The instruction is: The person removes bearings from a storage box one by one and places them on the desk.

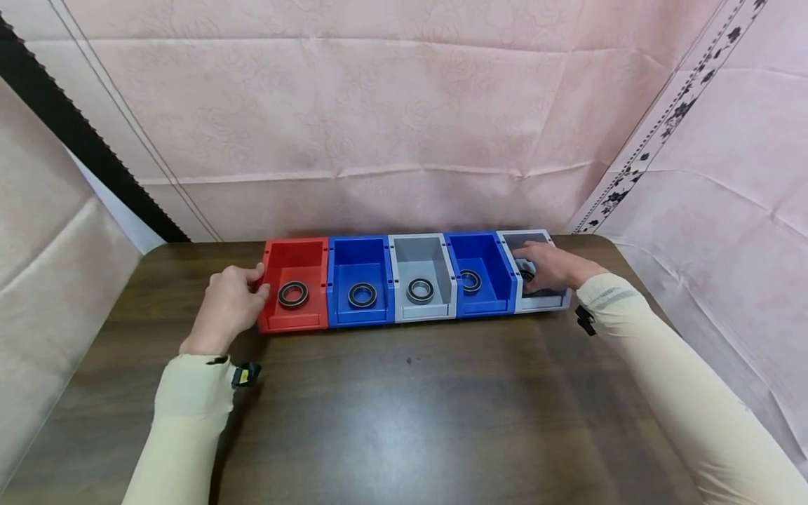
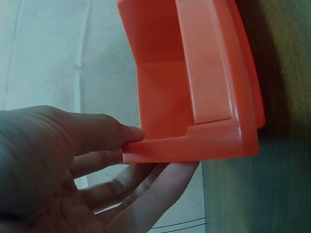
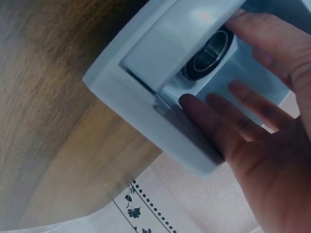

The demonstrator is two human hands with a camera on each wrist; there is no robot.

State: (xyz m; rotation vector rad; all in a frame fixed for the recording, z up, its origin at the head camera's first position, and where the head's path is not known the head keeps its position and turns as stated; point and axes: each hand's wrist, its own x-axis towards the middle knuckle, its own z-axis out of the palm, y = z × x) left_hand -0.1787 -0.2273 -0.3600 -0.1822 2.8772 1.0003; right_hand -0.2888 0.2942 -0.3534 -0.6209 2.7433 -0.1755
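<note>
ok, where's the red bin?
Head view: the red bin is at the row's left end, its outer wall pinched by the left hand, a blue bin on its right.

No words, numbers, brands or signs can be read in any view. The ring-shaped dark metal bearings [image 1: 281,297] appear too small in the head view for any lettering to be made out, and the one in the right wrist view shows nothing legible. The small black device with a yellow patch [image 1: 245,375] is likewise too small to read. The black print on the white border strip [image 1: 682,109] forms flowers and dots.
</note>
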